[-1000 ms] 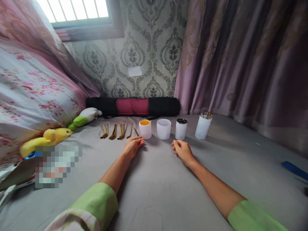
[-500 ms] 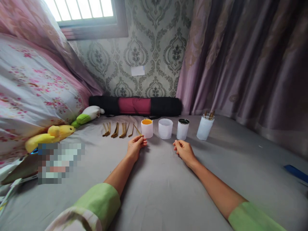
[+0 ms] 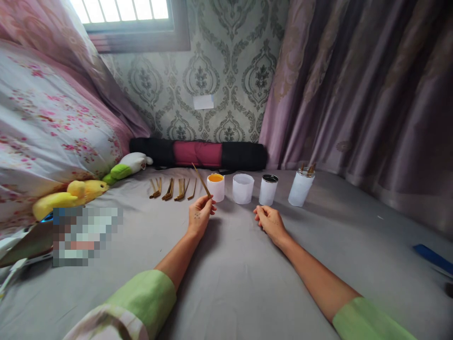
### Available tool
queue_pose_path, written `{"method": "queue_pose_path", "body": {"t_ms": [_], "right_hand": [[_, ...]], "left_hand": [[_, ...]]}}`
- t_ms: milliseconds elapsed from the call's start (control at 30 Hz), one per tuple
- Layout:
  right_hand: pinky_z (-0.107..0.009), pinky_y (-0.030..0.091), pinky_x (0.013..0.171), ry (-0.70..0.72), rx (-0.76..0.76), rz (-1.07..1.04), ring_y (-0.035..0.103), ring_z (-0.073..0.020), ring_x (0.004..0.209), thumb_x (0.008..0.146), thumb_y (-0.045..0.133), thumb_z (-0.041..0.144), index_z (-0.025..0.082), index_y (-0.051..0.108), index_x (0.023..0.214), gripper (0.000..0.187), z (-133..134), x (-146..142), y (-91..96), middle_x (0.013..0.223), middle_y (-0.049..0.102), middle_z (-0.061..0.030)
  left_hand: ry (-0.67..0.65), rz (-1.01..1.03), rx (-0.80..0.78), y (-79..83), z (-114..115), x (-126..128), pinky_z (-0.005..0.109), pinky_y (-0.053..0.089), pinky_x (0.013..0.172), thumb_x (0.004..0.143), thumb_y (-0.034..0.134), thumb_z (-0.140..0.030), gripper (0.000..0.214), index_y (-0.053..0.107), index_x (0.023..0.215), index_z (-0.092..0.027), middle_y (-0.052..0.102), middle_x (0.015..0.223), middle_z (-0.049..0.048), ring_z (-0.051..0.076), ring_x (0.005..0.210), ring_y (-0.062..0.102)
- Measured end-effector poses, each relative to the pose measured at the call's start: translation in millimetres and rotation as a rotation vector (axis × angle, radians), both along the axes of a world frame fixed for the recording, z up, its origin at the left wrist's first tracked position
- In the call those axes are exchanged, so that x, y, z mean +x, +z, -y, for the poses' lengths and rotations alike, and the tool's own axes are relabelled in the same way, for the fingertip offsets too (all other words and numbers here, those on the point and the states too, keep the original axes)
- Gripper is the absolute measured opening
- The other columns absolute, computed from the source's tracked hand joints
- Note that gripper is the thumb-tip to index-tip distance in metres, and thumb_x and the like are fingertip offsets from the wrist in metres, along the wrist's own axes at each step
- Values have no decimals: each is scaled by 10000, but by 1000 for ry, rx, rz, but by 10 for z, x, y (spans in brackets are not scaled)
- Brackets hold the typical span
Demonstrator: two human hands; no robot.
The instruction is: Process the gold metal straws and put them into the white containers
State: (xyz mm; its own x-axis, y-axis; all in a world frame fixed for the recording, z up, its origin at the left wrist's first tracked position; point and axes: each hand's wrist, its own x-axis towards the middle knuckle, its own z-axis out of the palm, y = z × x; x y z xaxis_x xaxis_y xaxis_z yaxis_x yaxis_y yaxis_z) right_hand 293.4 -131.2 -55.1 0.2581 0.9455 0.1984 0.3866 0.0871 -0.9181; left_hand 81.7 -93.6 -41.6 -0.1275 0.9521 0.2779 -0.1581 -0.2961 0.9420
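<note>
My left hand (image 3: 199, 213) is pinched on a thin gold stick (image 3: 200, 180), which points up and to the left, just in front of the white cup with an orange inside (image 3: 215, 187). Several more gold sticks (image 3: 172, 188) lie in small groups on the grey sheet to the left of that cup. My right hand (image 3: 270, 221) rests on the sheet with its fingers curled loosely, in front of the plain white cup (image 3: 242, 188) and the dark-rimmed cup (image 3: 267, 189). A taller white jar (image 3: 299, 186) at the right end holds some gold sticks.
The grey sheet (image 3: 230, 278) covers a bed. A black and red roll (image 3: 198, 154) lies along the patterned wall. Plush toys (image 3: 71, 196) and a floral quilt (image 3: 42, 123) are at left, purple curtains at right, and a blue object (image 3: 433, 257) near the right edge.
My left hand has lifted the gold stick off the sheet and tipped it upright. My right hand has stayed in place.
</note>
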Motion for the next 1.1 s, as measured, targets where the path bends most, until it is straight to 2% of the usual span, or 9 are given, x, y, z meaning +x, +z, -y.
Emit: {"method": "queue_pose_path", "body": {"t_ms": [333, 567, 833, 1000, 1100], "right_hand": [[-162, 324, 347, 8, -20, -49, 446, -58, 390, 745, 429, 480, 143, 577, 744, 368, 28, -9, 44, 579, 541, -4], [-164, 311, 339, 13, -6, -67, 445, -60, 385, 735, 431, 499, 140, 578, 742, 389, 35, -6, 44, 572, 540, -7], [-159, 291, 319, 31, 4, -105, 435, -58, 381, 730, 436, 511, 143, 570, 749, 393, 44, -5, 54, 578, 528, -4], [-157, 291, 319, 38, 9, -120, 427, -55, 387, 727, 444, 510, 139, 571, 759, 393, 57, -11, 76, 582, 526, -3], [-155, 290, 316, 47, 0, -143, 429, -55, 394, 726, 453, 505, 144, 568, 768, 381, 73, -19, 102, 592, 526, 1]], "left_hand": [[37, -198, 87, -13, 63, 49, 195, 432, 504, 718, 552, -266, 258, 640, 941, -169, 614, 774, 42, 112, 587, 548], [36, -207, 82, 69, 152, 82, 205, 435, 593, 679, 610, -240, 183, 685, 844, -213, 618, 798, 41, 130, 638, 544], [35, -408, 250, 56, 167, 71, 191, 414, 645, 720, 577, -228, 169, 689, 846, -232, 621, 861, 54, 144, 742, 544], [17, -350, 189, 48, 187, 83, 196, 413, 702, 688, 615, -226, 141, 694, 803, -248, 619, 882, 56, 172, 827, 542], [19, -395, 223, 45, 198, 84, 194, 407, 730, 688, 620, -215, 158, 693, 819, -265, 620, 875, 49, 166, 832, 546]]}}
